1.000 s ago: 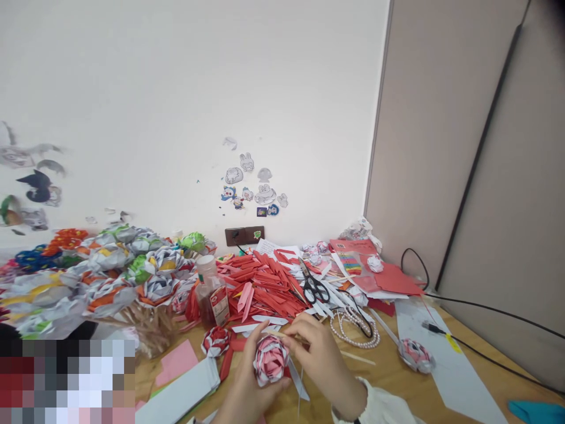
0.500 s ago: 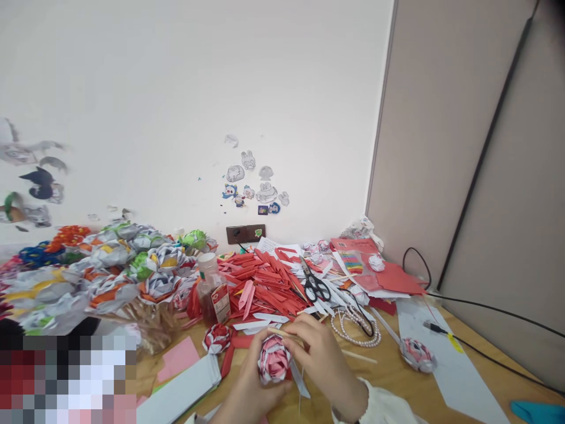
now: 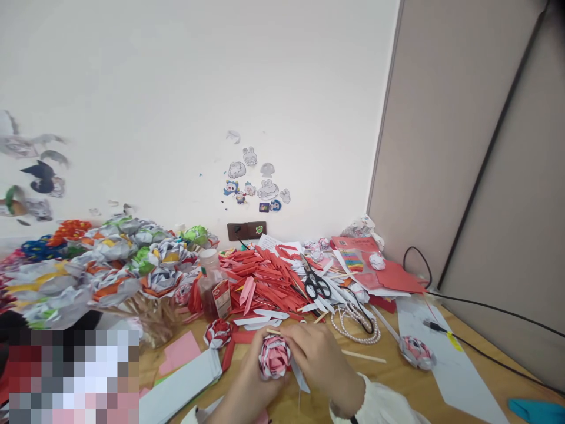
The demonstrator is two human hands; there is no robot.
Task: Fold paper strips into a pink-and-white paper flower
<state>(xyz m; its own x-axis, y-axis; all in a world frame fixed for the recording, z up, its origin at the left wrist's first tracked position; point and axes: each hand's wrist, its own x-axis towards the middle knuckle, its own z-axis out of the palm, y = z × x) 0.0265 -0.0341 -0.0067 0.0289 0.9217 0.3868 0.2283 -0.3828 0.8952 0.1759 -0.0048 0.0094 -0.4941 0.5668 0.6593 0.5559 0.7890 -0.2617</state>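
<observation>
A pink and white folded paper flower [image 3: 274, 358] rests in my left hand [image 3: 251, 380], whose fingers are wrapped round its left side and underneath. My right hand [image 3: 321, 358] is closed at the flower's upper right edge. It pinches a thin wooden stick [image 3: 273, 331], and a short length of that stick shows along the top of the flower. The rest of the stick is hidden by the fingers. A white paper strip [image 3: 300, 377] hangs down between the flower and my right hand.
Red folded paper strips [image 3: 265, 277] are heaped behind my hands, with scissors [image 3: 316, 284] on their right side. A bottle of brownish liquid [image 3: 209, 288], a bead string [image 3: 355, 324], a finished flower [image 3: 417, 352] and white paper stacks [image 3: 180, 386] surround the work spot. Paper bouquets [image 3: 119, 259] crowd the left.
My right hand has shifted slightly, and less of the wooden stick shows beyond its fingers. The flower stays in my left hand. The camera view has moved a little.
</observation>
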